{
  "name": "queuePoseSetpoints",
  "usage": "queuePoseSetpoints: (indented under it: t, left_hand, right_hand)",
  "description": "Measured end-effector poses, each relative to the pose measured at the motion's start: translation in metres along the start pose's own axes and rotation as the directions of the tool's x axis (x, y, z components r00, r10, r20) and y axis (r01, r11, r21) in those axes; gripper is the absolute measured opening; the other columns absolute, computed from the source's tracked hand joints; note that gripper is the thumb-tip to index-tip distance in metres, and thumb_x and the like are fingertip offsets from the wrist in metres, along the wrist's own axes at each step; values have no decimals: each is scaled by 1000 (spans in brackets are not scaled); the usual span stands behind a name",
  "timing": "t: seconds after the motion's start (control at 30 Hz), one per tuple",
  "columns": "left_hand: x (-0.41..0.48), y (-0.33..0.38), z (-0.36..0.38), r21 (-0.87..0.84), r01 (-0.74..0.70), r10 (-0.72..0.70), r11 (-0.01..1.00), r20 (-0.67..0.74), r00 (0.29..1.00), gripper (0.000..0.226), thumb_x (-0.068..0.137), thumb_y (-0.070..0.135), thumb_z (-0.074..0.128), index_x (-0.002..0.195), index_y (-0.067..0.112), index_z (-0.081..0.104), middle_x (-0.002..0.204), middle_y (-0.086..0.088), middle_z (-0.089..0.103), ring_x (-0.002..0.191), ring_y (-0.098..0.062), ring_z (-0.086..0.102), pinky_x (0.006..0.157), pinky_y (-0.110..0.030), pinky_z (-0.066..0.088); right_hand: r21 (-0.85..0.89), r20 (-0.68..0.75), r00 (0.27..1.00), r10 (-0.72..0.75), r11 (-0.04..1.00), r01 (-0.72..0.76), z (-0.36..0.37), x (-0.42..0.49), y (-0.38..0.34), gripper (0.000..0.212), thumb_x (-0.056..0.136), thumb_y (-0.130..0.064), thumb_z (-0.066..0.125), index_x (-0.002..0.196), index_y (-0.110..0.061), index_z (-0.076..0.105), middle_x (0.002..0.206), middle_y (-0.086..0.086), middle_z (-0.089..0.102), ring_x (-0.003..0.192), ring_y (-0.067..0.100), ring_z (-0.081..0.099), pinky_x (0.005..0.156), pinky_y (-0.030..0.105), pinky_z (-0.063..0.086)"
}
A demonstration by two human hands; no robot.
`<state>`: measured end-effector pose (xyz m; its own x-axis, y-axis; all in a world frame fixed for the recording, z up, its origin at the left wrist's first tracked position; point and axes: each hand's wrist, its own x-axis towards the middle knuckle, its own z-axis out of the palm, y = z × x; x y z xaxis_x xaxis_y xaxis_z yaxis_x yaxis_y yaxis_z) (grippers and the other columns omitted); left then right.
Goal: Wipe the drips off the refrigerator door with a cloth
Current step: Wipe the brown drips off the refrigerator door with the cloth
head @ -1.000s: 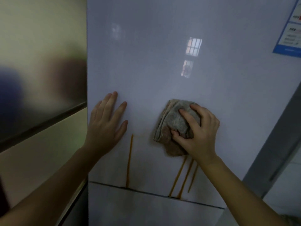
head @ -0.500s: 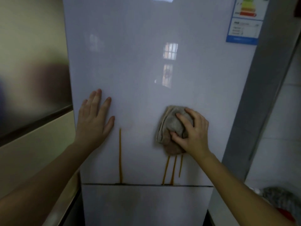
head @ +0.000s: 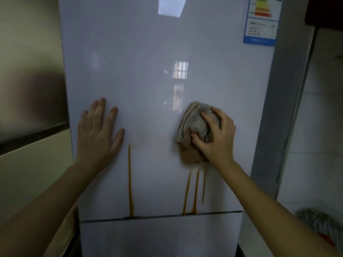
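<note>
Two bare forearms rise from the bottom corners toward the refrigerator door (head: 148, 80), a glossy white panel that fills the middle of the view. At about 8 o'clock from the panel's centre the left hand (head: 96, 134) lies flat against the door, fingers spread and pointing up, its grip released and holding nothing. At about 4 o'clock from the centre the right hand (head: 217, 138) presses a bunched cloth (head: 193, 130) against the door, its grip clenched on the fabric with the thumb and fingers dug into the folds; the cloth is grey on top and stained orange-brown along its lower edge. Directly at 6 o'clock from the cloth, three thin orange drips (head: 194, 191) run down from its bottom edge to the seam (head: 161, 216) between the upper door and the lower door (head: 157, 238). A single longer drip (head: 130, 179) starts just beside the left thumb, at about 5 o'clock from that hand, and also reaches the seam, where it pools a little. Farther up, at 1 o'clock on the door, an energy label (head: 260, 21) with coloured bars and a blue border is stuck near the right edge. A window reflection (head: 179, 70) shows in the gloss above the cloth. At far right, low down, a grey bundle (head: 319, 225) sits by the tiled wall (head: 319, 127), too blurred to identify.
</note>
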<state>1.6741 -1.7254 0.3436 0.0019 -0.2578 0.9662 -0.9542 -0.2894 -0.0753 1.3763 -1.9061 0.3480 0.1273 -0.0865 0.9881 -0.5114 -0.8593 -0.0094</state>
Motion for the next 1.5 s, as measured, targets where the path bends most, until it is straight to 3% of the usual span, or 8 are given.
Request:
queuePoseSetpoints:
  t: [0.13, 0.23, 0.33, 0.57, 0.73, 0.93, 1.43, 1.5]
  left_hand:
    - [-1, -1, 6, -4, -1, 1, 1000, -36, 999, 65, 99, 46, 37, 152, 8, 37, 163, -21, 24, 150, -39, 24, 123, -53, 17]
    - [-2, -2, 8, -5, -3, 3, 1000, -43, 999, 65, 99, 47, 36, 152, 9, 35, 164, -20, 23, 152, -37, 22, 124, -51, 14]
    - [-2, -1, 11, -15, -1, 1, 1000, -57, 998, 66, 99, 47, 37, 153, 10, 34, 164, -20, 22, 152, -36, 20, 124, -52, 14]
    - [-5, 2, 14, -18, 10, -12, 1000, -80, 997, 66, 99, 48, 35, 153, 10, 34, 164, -19, 22, 153, -35, 19, 124, -50, 12]
    - [-7, 1, 9, -50, 4, -8, 999, -87, 996, 65, 99, 47, 36, 152, 9, 33, 164, -19, 22, 152, -36, 21, 124, -51, 14]
    - [-50, -6, 14, -2, 0, 0, 1000, -139, 990, 59, 100, 40, 41, 147, 6, 40, 160, -22, 29, 146, -42, 31, 121, -53, 22]
    - [-133, -9, 39, 18, -14, 14, 1000, -40, 999, 64, 99, 43, 36, 153, 10, 33, 164, -19, 22, 152, -37, 21, 125, -54, 17]
    - [-134, -10, 40, 18, -13, 14, 1000, -51, 999, 63, 99, 43, 37, 154, 10, 34, 164, -18, 22, 152, -37, 22, 124, -55, 18]
  right_hand:
    - [-9, 68, 987, -145, 989, 146, 12, -35, -7, 68, 84, -50, 73, 143, -23, 54, 148, 13, 46, 133, 33, 47, 106, 47, 39]
    - [-8, 244, 823, -513, 848, 531, 20, -70, 5, 63, 86, -55, 70, 140, -23, 59, 145, 16, 52, 128, 35, 53, 99, 50, 44]
    - [10, 325, 700, -635, 743, 669, 14, -76, 17, 61, 88, -57, 67, 139, -23, 60, 144, 15, 55, 128, 32, 53, 99, 46, 42]
    - [-37, 44, 984, -174, 984, 176, -7, -35, 30, 68, 81, -50, 74, 139, -20, 58, 144, 12, 48, 129, 31, 47, 104, 42, 36]
    - [-51, 86, 961, -262, 962, 267, 4, -66, 25, 68, 81, -49, 76, 140, -19, 58, 145, 15, 50, 129, 34, 50, 102, 45, 39]
    - [-36, 219, 804, -553, 819, 573, 18, -126, 23, 64, 85, -55, 71, 139, -24, 55, 144, 12, 50, 125, 32, 53, 98, 45, 40]
    - [-91, 119, 944, -308, 943, 320, 13, -123, 22, 68, 80, -51, 75, 138, -19, 61, 143, 15, 52, 127, 35, 52, 100, 46, 39]
    - [-77, 141, 916, -376, 918, 389, 18, -139, 18, 66, 82, -52, 74, 138, -21, 59, 143, 16, 53, 127, 36, 53, 100, 45, 39]
